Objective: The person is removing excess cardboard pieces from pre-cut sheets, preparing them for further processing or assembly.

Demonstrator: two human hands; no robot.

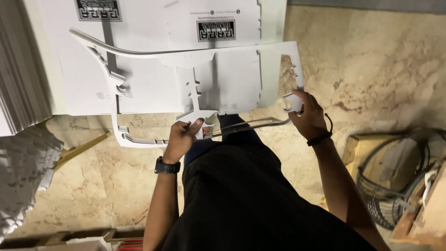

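Observation:
I hold a white die-cut cardboard waste frame (153,56) in front of me, above a stack of printed white die-cut sheets (153,28). My left hand (182,135) pinches the frame's near edge by a notched cutout. My right hand (304,114) grips the frame's right corner, a black band on that wrist. The frame is thin, bent and open in the middle, so the sheets and floor show through it. A black watch sits on my left wrist.
A tall pile of white sheets (18,60) stands at the left, with a heap of white offcuts (23,172) below it. A box with coiled black cables (395,181) sits at the right on the beige marble floor (371,60).

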